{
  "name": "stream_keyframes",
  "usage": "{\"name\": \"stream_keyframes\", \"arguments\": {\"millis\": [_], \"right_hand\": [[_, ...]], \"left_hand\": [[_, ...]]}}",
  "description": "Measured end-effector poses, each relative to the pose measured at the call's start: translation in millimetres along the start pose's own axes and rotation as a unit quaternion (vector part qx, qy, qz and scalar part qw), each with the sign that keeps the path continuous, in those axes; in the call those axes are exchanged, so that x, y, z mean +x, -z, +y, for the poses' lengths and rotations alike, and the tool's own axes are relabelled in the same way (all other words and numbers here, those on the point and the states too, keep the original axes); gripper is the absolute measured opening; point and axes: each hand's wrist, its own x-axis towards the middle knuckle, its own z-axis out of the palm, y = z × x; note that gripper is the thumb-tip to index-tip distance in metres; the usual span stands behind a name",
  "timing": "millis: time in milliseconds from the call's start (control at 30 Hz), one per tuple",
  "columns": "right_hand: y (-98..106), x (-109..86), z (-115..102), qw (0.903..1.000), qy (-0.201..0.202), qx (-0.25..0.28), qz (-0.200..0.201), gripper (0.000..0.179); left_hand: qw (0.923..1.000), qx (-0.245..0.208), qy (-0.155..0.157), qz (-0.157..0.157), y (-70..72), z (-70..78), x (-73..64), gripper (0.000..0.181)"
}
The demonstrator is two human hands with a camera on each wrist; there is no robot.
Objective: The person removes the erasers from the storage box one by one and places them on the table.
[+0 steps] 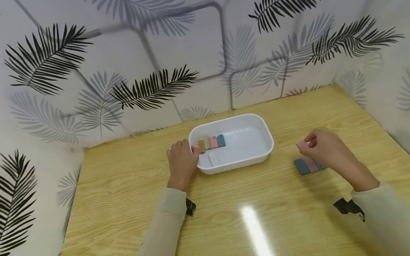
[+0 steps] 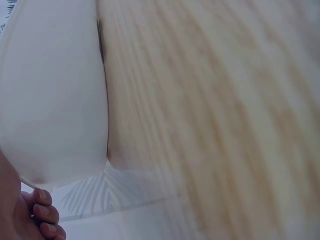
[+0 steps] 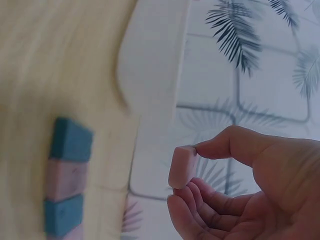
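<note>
Right of the white tub [image 1: 245,142]: a pink block [image 1: 302,145] and a blue-and-pink row [image 1: 310,165]; beneath it, a yellow wood-grained table [image 1: 120,182]; behind it, a pale, black-and-grey-fronded wall [image 1: 189,50].

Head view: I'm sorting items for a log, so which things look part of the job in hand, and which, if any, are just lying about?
Likely part of the job:
pink block, pinched by the right hand
white tray, held at one end by the left hand
blocks in the tray
row of blocks outside it

Only surroundings:
wooden table
leaf-patterned wall covering
</note>
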Motion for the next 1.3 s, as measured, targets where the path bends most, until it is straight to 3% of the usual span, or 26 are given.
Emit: {"name": "stream_keyframes", "arguments": {"millis": [233,633,800,1167,1300], "right_hand": [[-1,-12.7,38,0.9992,-0.01,-0.035,-0.014,0.053],[-7,-38.3,73,0.9963,-0.05,-0.058,-0.039,0.044],[-14,-40.7,76,0.9964,-0.053,-0.064,-0.018,0.027],[-27,-44.6,72,0.994,-0.024,-0.088,0.06,0.028],[-29,-42.9,72,0.9923,-0.029,-0.104,0.061,0.025]], "left_hand": [[1.0,0.004,0.002,-0.001,4.6,-0.9,0.8,0.027],[1.0,0.003,-0.002,0.007,1.4,-2.4,0.4,0.026],[1.0,0.004,-0.004,0.003,0.0,-2.0,-0.2,0.026],[1.0,0.003,-0.005,0.007,-0.8,-1.6,-1.1,0.026],[1.0,0.001,-0.004,0.004,0.4,-1.1,-0.5,0.027]]}}
